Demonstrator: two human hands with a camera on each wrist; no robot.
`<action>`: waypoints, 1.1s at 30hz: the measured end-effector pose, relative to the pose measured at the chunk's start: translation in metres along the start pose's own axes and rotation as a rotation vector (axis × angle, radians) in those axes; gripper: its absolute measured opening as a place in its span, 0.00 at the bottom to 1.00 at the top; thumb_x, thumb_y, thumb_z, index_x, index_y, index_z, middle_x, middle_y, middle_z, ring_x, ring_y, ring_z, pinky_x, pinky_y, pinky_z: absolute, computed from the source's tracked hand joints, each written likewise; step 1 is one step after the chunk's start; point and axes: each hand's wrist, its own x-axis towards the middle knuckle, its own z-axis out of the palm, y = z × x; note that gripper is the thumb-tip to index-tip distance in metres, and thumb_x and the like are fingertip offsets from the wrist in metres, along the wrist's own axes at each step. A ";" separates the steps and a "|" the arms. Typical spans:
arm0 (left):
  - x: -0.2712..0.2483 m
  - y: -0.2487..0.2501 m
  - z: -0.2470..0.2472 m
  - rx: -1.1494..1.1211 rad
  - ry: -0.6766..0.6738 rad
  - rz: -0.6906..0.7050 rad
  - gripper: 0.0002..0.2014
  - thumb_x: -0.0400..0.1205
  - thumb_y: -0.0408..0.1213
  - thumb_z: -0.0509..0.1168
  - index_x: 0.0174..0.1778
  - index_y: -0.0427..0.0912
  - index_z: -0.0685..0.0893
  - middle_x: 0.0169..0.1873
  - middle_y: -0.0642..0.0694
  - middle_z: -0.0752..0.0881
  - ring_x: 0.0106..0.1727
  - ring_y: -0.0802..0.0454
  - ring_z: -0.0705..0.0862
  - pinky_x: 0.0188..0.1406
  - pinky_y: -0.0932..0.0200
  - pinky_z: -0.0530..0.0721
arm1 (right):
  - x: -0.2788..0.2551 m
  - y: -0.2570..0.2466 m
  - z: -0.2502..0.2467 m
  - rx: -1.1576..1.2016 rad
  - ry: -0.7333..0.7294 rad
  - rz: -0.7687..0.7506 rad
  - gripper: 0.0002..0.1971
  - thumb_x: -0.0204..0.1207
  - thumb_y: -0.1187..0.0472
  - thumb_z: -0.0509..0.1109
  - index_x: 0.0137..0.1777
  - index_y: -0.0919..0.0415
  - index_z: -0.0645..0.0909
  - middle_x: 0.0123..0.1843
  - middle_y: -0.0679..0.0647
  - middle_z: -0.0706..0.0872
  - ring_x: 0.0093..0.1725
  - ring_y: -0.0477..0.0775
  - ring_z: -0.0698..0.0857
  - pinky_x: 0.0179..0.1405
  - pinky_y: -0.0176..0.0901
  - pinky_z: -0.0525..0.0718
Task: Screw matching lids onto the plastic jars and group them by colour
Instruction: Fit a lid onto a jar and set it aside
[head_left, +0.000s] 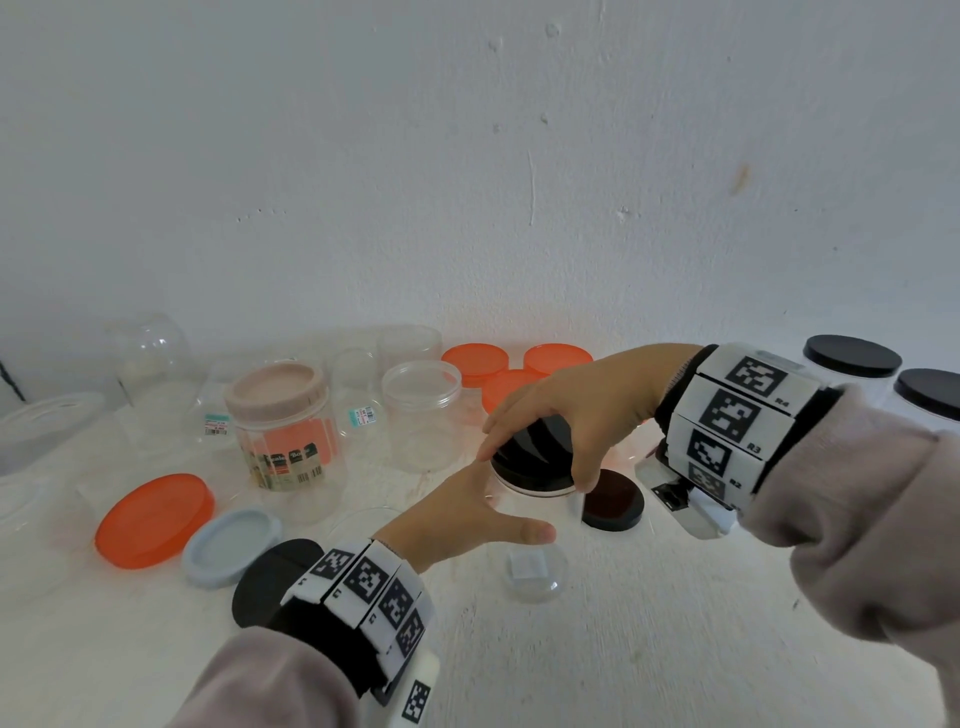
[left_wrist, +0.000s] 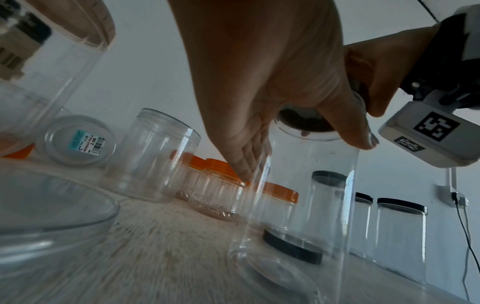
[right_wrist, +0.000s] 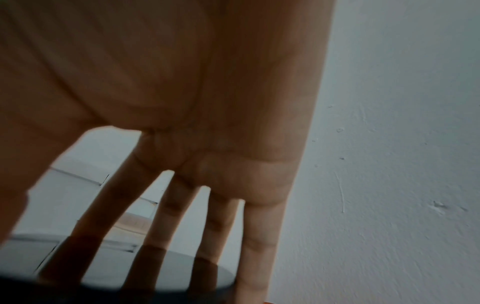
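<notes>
- Head view: at frame centre, the round black plastic lid (head_left: 535, 449) sits on the tall clear plastic jar (head_left: 535, 488). The right hand (head_left: 582, 410) grips the lid from above; the left hand (head_left: 467, 514) lies spread against the jar's side.
- Left wrist view: a clear jar's sticker (left_wrist: 87, 142) at left reads "MEMBER PRICE 2.00".
- Right wrist view: straight fingers (right_wrist: 166, 222) splay over the lid.

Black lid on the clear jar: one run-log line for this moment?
right hand grips black lid atop clear jar | left hand steadies jar | lid seating: cannot tell
</notes>
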 end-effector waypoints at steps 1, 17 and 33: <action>0.000 0.000 0.000 -0.001 -0.004 0.001 0.32 0.73 0.40 0.78 0.64 0.69 0.69 0.61 0.76 0.77 0.59 0.89 0.72 0.50 0.87 0.71 | 0.000 0.000 0.000 0.000 -0.001 -0.001 0.40 0.64 0.64 0.81 0.71 0.28 0.73 0.75 0.38 0.69 0.76 0.47 0.68 0.73 0.54 0.73; 0.000 -0.005 0.002 -0.037 0.003 0.049 0.43 0.73 0.40 0.78 0.81 0.58 0.62 0.71 0.68 0.75 0.71 0.77 0.70 0.62 0.79 0.72 | 0.011 -0.003 0.006 -0.124 0.120 0.194 0.38 0.49 0.23 0.72 0.61 0.32 0.71 0.57 0.41 0.80 0.50 0.53 0.89 0.50 0.51 0.88; 0.001 -0.009 0.003 0.007 0.059 0.011 0.43 0.70 0.46 0.81 0.79 0.61 0.65 0.72 0.64 0.76 0.75 0.64 0.71 0.79 0.51 0.68 | 0.012 -0.004 0.008 -0.146 0.135 0.224 0.38 0.54 0.26 0.75 0.64 0.39 0.75 0.56 0.41 0.82 0.52 0.50 0.87 0.50 0.49 0.88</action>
